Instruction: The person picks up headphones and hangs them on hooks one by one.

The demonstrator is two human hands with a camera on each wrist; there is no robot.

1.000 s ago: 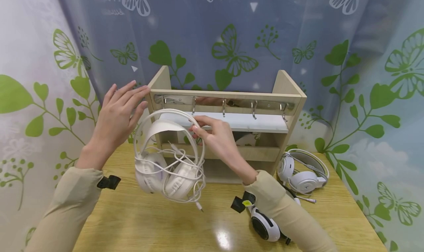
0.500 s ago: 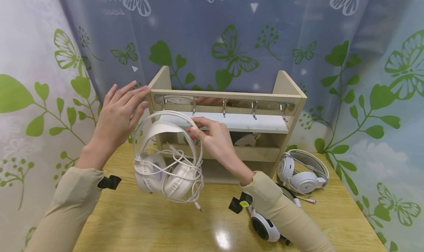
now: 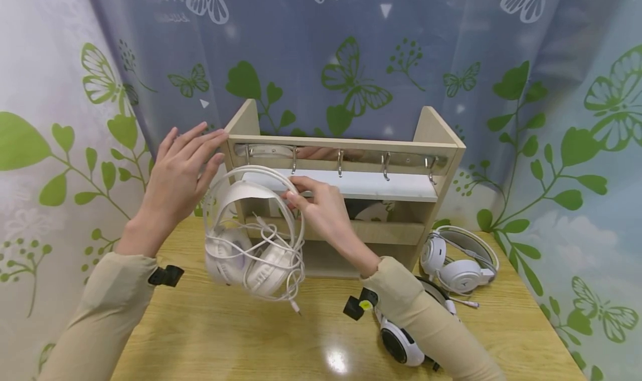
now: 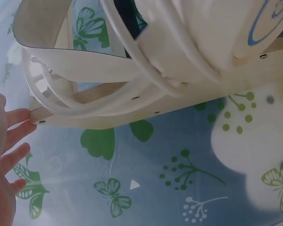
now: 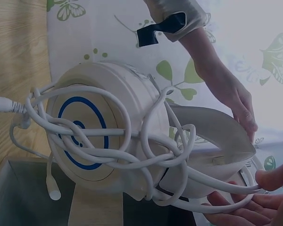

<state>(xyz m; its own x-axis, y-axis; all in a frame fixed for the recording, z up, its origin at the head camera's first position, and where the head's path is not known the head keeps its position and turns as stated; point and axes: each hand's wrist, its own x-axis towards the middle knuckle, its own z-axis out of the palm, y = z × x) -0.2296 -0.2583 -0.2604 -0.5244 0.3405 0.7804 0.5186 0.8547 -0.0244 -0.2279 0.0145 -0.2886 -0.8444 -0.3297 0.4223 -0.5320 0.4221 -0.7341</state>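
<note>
White headphones (image 3: 271, 269) hang in the air before the left part of a small wooden shelf (image 3: 351, 142). My right hand (image 3: 326, 208) pinches their thin headband wires from the right side, thumb in front. Their white cable (image 5: 146, 136) is looped over the ear cups, its plug end dangling. One cup carries a blue ring, seen in the right wrist view. My left hand (image 3: 183, 161) has its fingers straight, fingertips at the shelf's upper left corner. In the left wrist view that hand (image 4: 4, 160) reaches the shelf edge beyond the headband.
A metal rail (image 3: 321, 154) with several hooks crosses the shelf front, above a white board (image 3: 361, 186). White headphones with a microphone (image 3: 461, 275) lie on the table (image 3: 241, 342) at the right. A white and black headset (image 3: 408, 345) lies partly under my right forearm.
My right hand has drifted slightly left with the headphones, which have swung a little. The left hand stays in place at the shelf corner.
</note>
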